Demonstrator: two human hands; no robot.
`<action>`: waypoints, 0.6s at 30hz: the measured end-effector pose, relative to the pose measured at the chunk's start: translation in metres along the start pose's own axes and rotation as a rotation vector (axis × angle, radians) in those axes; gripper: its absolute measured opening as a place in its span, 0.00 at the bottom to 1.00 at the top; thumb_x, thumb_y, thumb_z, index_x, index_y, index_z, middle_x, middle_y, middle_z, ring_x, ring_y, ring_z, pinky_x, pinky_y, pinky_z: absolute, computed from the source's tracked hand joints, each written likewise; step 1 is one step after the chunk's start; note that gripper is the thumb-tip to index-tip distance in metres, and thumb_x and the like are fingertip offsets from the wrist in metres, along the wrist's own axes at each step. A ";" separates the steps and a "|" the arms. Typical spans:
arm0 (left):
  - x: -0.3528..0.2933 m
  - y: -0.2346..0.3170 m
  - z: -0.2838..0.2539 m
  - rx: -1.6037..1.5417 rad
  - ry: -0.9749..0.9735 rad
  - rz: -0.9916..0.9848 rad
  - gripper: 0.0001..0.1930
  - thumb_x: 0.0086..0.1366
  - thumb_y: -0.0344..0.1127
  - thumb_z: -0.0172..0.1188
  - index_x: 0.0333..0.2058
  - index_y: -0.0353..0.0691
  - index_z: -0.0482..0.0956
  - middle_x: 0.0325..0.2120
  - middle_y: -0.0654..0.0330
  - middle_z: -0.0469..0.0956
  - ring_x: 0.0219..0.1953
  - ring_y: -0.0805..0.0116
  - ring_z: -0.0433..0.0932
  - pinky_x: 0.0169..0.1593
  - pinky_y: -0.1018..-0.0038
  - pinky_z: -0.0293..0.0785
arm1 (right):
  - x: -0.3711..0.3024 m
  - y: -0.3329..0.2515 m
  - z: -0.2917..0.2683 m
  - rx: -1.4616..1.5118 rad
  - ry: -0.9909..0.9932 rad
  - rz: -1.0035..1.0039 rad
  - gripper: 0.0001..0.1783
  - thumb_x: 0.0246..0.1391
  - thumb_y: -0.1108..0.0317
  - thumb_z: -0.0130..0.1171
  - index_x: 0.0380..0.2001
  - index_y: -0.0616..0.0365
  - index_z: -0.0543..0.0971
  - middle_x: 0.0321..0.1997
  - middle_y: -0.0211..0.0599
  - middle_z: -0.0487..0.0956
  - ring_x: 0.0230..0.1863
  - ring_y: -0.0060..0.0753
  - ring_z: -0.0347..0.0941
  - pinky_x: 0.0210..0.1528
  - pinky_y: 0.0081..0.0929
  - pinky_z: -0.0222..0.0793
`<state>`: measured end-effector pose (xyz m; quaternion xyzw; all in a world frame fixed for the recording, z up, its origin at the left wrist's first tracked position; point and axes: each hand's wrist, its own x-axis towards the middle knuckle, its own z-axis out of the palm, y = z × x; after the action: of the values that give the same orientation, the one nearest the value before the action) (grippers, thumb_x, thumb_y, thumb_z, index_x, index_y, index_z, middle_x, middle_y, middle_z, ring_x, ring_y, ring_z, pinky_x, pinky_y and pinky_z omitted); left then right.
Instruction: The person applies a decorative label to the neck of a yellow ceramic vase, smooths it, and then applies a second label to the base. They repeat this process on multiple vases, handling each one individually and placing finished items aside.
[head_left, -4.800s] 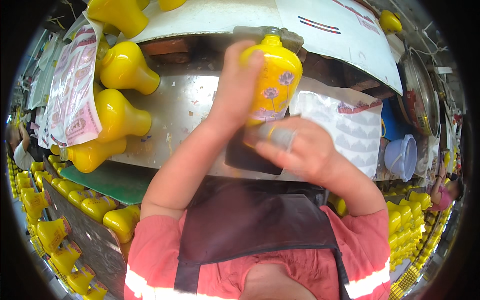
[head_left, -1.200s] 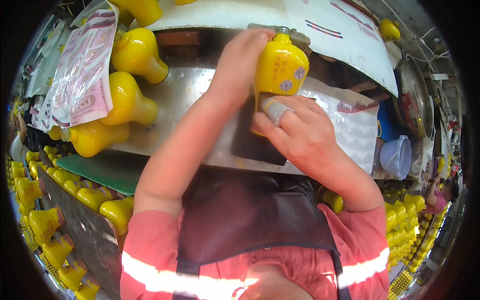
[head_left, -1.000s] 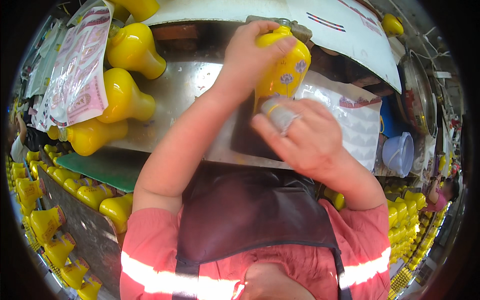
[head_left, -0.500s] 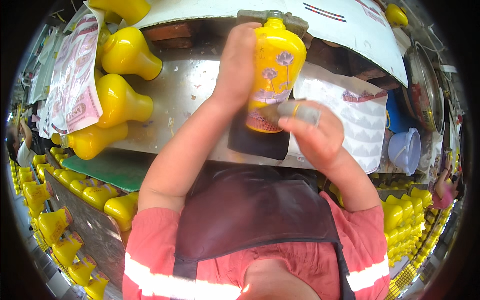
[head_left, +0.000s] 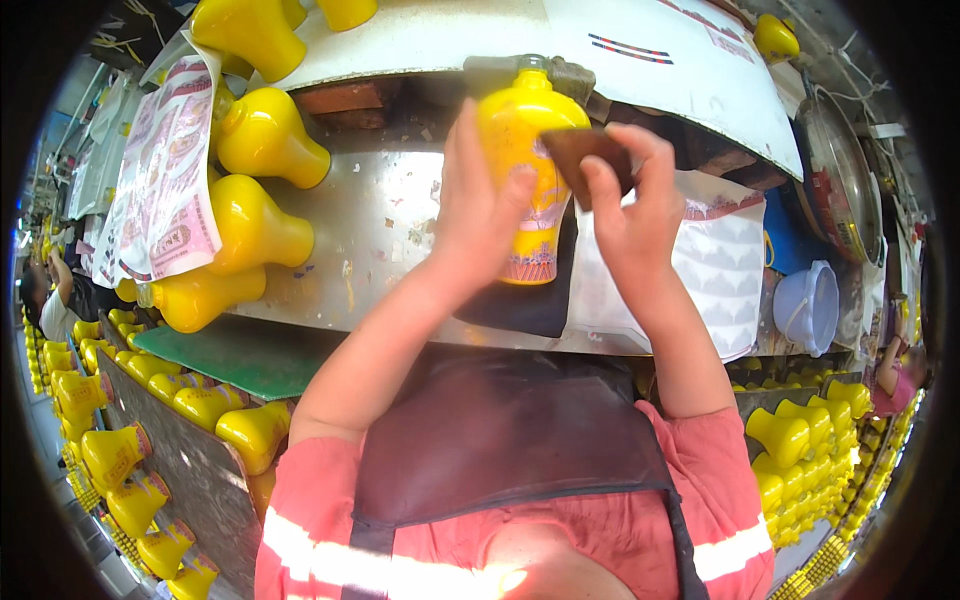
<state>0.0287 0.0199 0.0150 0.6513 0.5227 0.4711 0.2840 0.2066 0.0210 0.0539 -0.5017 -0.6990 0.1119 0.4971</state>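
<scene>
A yellow bottle (head_left: pixel 545 208) with a lotus pattern and a patterned band at its base lies at the centre of a metal worktop (head_left: pixel 385 225), neck pointing away from the wearer and resting at a grey block (head_left: pixel 575 78). The wearer's left hand (head_left: pixel 472 215) holds its left side, thumb laid across the front. The right hand (head_left: pixel 638 205) pinches a flat brown piece (head_left: pixel 595 160) between thumb and fingers, over the bottle's right edge. Beneath the bottle's lower end is a dark mat (head_left: pixel 545 316). Just right lies a pale sheet with grey shapes (head_left: pixel 712 275); farther right stands a lilac bucket (head_left: pixel 806 308). To the left, more yellow bottles (head_left: pixel 262 225) lie on their sides, partly covered by pink-printed sheets (head_left: pixel 165 190). A white board (head_left: pixel 430 45) spans the far side.
</scene>
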 end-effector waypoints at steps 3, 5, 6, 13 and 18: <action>-0.003 0.007 -0.004 0.074 -0.077 -0.066 0.56 0.60 0.45 0.70 0.73 0.27 0.39 0.70 0.33 0.53 0.72 0.36 0.55 0.74 0.53 0.54 | 0.013 -0.005 0.000 0.037 0.074 0.041 0.19 0.57 0.72 0.70 0.51 0.59 0.78 0.45 0.36 0.83 0.39 0.25 0.80 0.42 0.23 0.76; -0.003 0.011 -0.004 0.086 -0.093 -0.108 0.61 0.56 0.45 0.74 0.73 0.27 0.38 0.70 0.33 0.53 0.72 0.35 0.56 0.74 0.54 0.56 | 0.020 -0.007 0.003 0.052 0.012 -0.052 0.18 0.57 0.73 0.70 0.50 0.60 0.79 0.43 0.35 0.84 0.39 0.24 0.82 0.42 0.21 0.76; -0.002 0.013 -0.004 0.078 -0.093 -0.122 0.62 0.54 0.45 0.75 0.73 0.27 0.38 0.70 0.33 0.53 0.72 0.35 0.57 0.73 0.54 0.57 | 0.022 -0.009 0.003 0.037 -0.015 -0.183 0.17 0.57 0.73 0.70 0.49 0.60 0.80 0.42 0.35 0.85 0.39 0.24 0.83 0.42 0.20 0.77; -0.006 0.012 -0.006 0.119 -0.113 -0.170 0.64 0.53 0.44 0.76 0.74 0.28 0.36 0.69 0.32 0.57 0.70 0.38 0.61 0.72 0.57 0.60 | 0.036 0.009 -0.001 -0.035 0.190 -0.117 0.14 0.54 0.77 0.70 0.44 0.58 0.80 0.38 0.40 0.84 0.36 0.35 0.83 0.40 0.28 0.79; -0.010 0.006 -0.013 -0.342 -0.202 -0.322 0.63 0.56 0.44 0.74 0.75 0.32 0.33 0.69 0.34 0.60 0.69 0.43 0.66 0.70 0.58 0.63 | -0.034 0.009 -0.008 0.030 0.015 -0.169 0.15 0.49 0.82 0.73 0.39 0.59 0.81 0.35 0.39 0.84 0.33 0.34 0.82 0.37 0.27 0.77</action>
<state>0.0195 0.0068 0.0224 0.5461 0.5013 0.4338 0.5121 0.2188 -0.0052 0.0322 -0.4344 -0.7333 0.0762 0.5175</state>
